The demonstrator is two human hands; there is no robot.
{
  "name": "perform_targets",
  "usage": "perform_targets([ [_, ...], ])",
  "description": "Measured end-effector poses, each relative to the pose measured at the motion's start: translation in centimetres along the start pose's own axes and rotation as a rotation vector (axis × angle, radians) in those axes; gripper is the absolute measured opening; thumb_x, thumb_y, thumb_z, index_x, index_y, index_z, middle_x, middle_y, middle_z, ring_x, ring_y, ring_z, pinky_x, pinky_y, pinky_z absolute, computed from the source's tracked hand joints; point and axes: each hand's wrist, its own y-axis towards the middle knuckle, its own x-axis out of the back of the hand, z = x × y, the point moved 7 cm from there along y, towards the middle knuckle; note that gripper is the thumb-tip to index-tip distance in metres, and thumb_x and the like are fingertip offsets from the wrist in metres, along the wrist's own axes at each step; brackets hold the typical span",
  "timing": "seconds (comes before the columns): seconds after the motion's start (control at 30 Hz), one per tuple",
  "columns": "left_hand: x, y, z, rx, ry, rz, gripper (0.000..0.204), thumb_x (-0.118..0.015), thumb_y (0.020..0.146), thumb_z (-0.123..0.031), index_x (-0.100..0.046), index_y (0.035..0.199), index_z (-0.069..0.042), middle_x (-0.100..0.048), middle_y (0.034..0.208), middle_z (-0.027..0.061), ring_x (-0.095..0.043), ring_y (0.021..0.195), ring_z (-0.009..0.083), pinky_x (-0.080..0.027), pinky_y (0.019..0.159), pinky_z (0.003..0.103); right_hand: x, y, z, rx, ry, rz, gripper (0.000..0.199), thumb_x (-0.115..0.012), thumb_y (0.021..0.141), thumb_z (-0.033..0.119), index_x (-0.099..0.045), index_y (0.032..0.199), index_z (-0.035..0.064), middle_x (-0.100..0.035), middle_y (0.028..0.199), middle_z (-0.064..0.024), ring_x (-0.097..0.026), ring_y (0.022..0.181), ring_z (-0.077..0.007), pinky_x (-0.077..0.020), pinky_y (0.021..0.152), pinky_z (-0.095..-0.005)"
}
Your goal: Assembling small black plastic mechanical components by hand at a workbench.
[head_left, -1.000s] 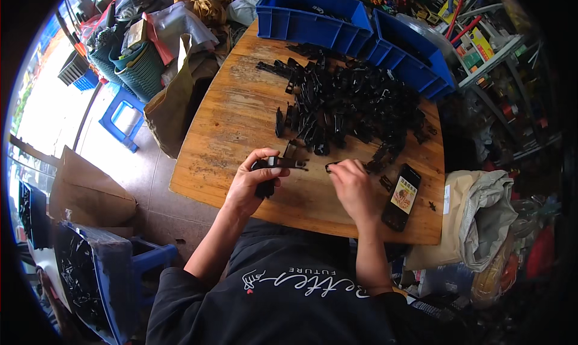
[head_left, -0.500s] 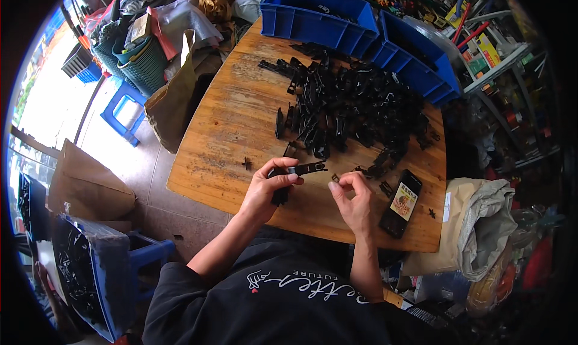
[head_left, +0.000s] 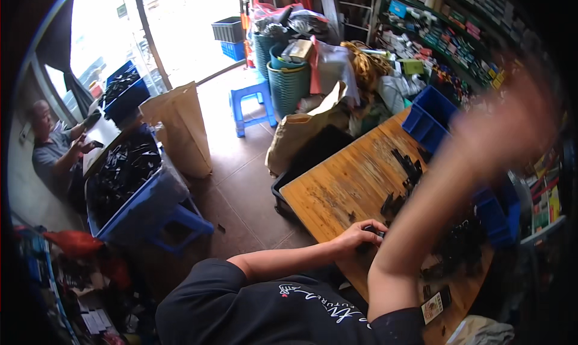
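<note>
Over the near edge of the wooden table, my left hand is closed, with its fingers curled round a black plastic part. My right forearm partly hides that part. High on the right, my right hand is raised and smeared by motion, so its fingers and anything in them cannot be made out. A heap of black plastic parts lies on the table, largely behind my right arm. The phone rests by the table's near right side.
Blue bins stand at the table's far side. To the left are a blue crate of black parts, a paper bag and a blue stool. Beyond the crate, a person holds a small dark object.
The view has swung left, bringing the doorway and the other person in. My right hand has risen from near the left hand to high on the right. My left hand keeps the black part.
</note>
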Motion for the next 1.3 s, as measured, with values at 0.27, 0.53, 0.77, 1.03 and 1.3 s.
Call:
perform_targets([
  [0.27, 0.8, -2.4, -0.4, -0.097, 0.129, 0.012, 0.031, -0.064, 0.073, -0.003, -0.058, 0.103, -0.005, -0.061, 0.09, 0.0042, -0.057, 0.084, 0.0126, -0.046, 0.078, 0.026, -13.5, -9.2, 10.5, 0.181, -0.019, 0.736, 0.049, -0.067, 0.078, 0.02, -0.049, 0.123, 0.0122, -0.038, 0.131, -0.018, -0.045, 0.115, -0.03, -0.0431, 0.089, -0.0395],
  [0.53, -1.3, -1.5, -0.9, 0.193, 0.154, -0.047, 0.03, -0.066, 0.07, 0.003, -0.06, 0.097, -0.008, -0.057, 0.08, 0.0042, -0.057, 0.072, 0.0148, -0.05, 0.065, 0.029, 16.9, -4.3, 5.7, -0.361, -0.907, 0.453, 0.027, -0.055, 0.088, 0.006, -0.054, 0.114, -0.0027, -0.054, 0.12, -0.0106, -0.053, 0.095, -0.0135, -0.0426, 0.083, -0.0242],
  [0.77, -3.7, 0.5, 0.8, 0.256, 0.144, 0.037, 0.03, -0.065, 0.073, 0.0, -0.056, 0.101, -0.005, -0.059, 0.078, 0.0082, -0.06, 0.07, 0.0175, -0.048, 0.064, 0.025, 29.0, -7.6, 11.7, -0.665, -1.357, 0.375, 0.019, -0.058, 0.086, 0.008, -0.061, 0.103, -0.0004, -0.062, 0.093, -0.0064, -0.056, 0.082, -0.0119, -0.0444, 0.073, -0.024],
  [1.03, -3.5, 0.1, 0.5, 0.222, 0.194, 0.013, 0.031, -0.065, 0.074, -0.002, -0.055, 0.103, -0.004, -0.059, 0.078, 0.0084, -0.058, 0.071, 0.0167, -0.047, 0.066, 0.028, 28.5, -14.7, 7.0, -0.592, -1.528, 1.007, 0.013, -0.064, 0.069, 0.0, -0.06, 0.081, 0.0025, -0.059, 0.086, -0.0079, -0.05, 0.085, -0.0277, -0.0408, 0.073, -0.0367],
  [1.3, -1.8, -0.5, -1.6, 0.16, 0.181, -0.132, 0.031, -0.064, 0.074, -0.001, -0.055, 0.104, -0.004, -0.06, 0.084, 0.0075, -0.062, 0.075, 0.0169, -0.048, 0.065, 0.024, 24.4, -18.5, 5.2, -0.909, -0.879, 0.779, 0.01, -0.059, 0.079, 0.001, -0.055, 0.088, -0.0001, -0.055, 0.087, -0.0094, -0.055, 0.076, -0.0217, -0.0452, 0.064, -0.0288],
])
